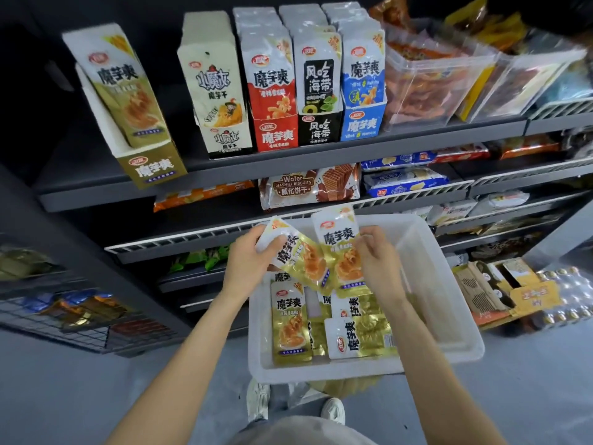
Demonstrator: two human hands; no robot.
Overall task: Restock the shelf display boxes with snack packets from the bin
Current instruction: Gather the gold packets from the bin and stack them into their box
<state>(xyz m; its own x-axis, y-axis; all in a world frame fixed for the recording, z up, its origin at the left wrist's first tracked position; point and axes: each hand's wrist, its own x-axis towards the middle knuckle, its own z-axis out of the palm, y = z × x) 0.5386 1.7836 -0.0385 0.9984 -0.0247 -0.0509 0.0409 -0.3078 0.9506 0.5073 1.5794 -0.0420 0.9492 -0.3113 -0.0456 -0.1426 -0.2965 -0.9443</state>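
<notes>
Two gold snack packets held over the white bin (449,316): left hand (247,255) grips the tilted packet (298,255), right hand (378,255) pinches the upright packet (337,242). More gold packets (292,322) lie in the bin. Gold display box (128,110) at 10 o'clock on the dark top shelf (224,175). Grey floor (64,396) below.

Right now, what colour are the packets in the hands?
Gold and white packets, with dark lettering, seen in the head view.
</notes>
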